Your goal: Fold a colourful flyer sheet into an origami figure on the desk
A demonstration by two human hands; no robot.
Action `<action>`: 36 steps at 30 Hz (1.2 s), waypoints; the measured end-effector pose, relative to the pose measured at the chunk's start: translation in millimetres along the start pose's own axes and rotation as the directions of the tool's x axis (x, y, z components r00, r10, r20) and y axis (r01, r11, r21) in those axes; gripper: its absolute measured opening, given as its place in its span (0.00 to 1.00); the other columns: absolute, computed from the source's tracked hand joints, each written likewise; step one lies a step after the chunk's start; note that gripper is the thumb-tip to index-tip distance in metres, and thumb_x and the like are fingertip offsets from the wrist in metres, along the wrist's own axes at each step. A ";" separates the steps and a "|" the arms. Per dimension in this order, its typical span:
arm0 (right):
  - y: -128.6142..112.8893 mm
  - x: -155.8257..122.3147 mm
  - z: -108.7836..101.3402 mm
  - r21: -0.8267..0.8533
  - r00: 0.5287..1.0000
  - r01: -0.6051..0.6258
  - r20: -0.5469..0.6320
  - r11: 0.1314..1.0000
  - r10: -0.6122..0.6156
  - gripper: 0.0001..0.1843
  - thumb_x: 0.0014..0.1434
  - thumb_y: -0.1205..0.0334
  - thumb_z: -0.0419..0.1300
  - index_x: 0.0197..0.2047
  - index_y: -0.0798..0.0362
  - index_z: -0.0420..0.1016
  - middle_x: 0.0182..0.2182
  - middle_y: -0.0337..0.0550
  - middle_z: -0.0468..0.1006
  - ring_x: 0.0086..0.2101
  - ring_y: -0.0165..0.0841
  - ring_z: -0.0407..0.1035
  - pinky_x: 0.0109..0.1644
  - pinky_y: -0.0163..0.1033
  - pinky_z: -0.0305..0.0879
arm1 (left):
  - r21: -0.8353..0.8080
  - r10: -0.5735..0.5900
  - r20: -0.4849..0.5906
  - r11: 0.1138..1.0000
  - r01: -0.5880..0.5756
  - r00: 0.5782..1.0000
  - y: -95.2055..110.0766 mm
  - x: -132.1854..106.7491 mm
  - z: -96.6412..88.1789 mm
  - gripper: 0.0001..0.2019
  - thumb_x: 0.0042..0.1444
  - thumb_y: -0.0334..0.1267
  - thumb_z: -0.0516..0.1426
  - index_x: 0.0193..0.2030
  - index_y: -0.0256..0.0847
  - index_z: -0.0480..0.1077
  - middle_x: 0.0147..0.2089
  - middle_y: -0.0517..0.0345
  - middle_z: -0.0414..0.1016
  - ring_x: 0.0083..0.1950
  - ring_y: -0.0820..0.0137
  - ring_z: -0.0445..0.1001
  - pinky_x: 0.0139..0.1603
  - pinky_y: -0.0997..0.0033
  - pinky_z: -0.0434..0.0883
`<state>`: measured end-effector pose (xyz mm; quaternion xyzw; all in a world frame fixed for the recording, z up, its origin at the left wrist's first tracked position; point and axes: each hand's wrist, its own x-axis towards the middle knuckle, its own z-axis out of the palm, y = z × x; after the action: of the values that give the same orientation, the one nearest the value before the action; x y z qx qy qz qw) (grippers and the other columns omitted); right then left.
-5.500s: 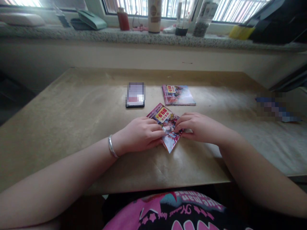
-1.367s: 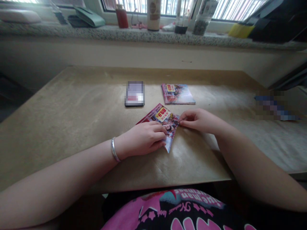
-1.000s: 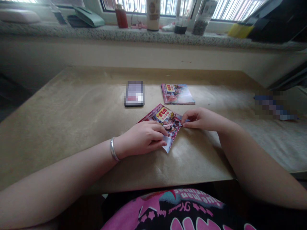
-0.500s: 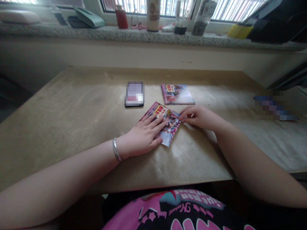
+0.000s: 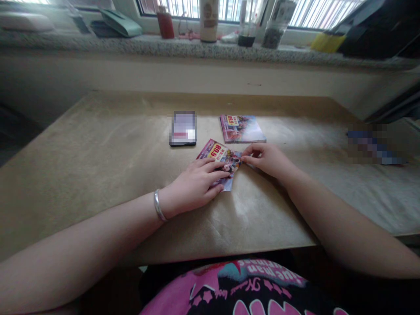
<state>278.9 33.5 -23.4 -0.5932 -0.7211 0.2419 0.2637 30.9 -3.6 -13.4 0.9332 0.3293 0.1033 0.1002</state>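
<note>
A colourful printed leaflet (image 5: 217,151), with a yellow block of red digits, lies slanted on the table in front of me. My left hand (image 5: 197,181) rests flat on its lower left part, fingers stretched out, and hides some of the print. A silver bangle (image 5: 159,205) circles the left wrist. Thumb and fingertips of my right hand (image 5: 264,158) pinch the leaflet's right edge, where the paper bends inward. Just behind it lies a stack of similar leaflets (image 5: 243,129), touched by neither hand.
A phone-like device (image 5: 183,128) with a blurred screen lies behind my left hand. Far right on the table (image 5: 108,144) is a blurred dark blue strip (image 5: 374,147). Bottles, including a red one (image 5: 165,22), and a black bag (image 5: 380,30) stand along the stone windowsill (image 5: 177,49).
My right hand has moved a little left, drawing the leaflet's right edge inward, so the leaflet looks narrower. The left hand stays on the paper with its fingers slightly closer together.
</note>
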 end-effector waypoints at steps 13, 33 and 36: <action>16.3 4.7 -14.1 0.063 0.943 0.267 0.189 0.962 -0.274 0.08 0.53 0.57 0.61 0.34 0.49 0.80 0.33 0.42 0.78 0.32 0.33 0.68 0.36 0.39 0.64 | -0.066 -0.004 0.029 0.998 0.006 1.000 -1.1 0.6 0.4 0.19 0.65 0.44 0.49 0.60 0.47 0.67 0.67 0.56 0.61 0.68 0.59 0.55 0.70 0.50 0.53; 22.6 13.8 -5.5 0.037 0.873 0.476 0.104 0.879 -0.477 0.09 0.60 0.59 0.58 0.36 0.47 0.81 0.40 0.45 0.78 0.42 0.35 0.72 0.50 0.45 0.68 | 0.118 0.035 0.078 0.992 -0.044 0.996 22.2 -8.2 -3.2 0.29 0.66 0.57 0.40 0.66 0.46 0.60 0.67 0.48 0.59 0.64 0.52 0.60 0.63 0.46 0.58; 17.9 13.6 1.0 0.011 0.880 0.472 0.061 0.882 -0.471 0.10 0.61 0.60 0.57 0.38 0.48 0.81 0.45 0.47 0.77 0.46 0.36 0.71 0.54 0.47 0.67 | 0.080 0.083 0.103 0.993 -0.092 0.991 19.8 -5.3 -6.7 0.25 0.67 0.54 0.40 0.63 0.48 0.64 0.66 0.53 0.61 0.61 0.55 0.62 0.62 0.49 0.59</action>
<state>289.2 50.0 -34.7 -0.3927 -0.8521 0.1873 0.2909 36.9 -21.3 -2.5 0.9542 0.2867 0.0472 0.0721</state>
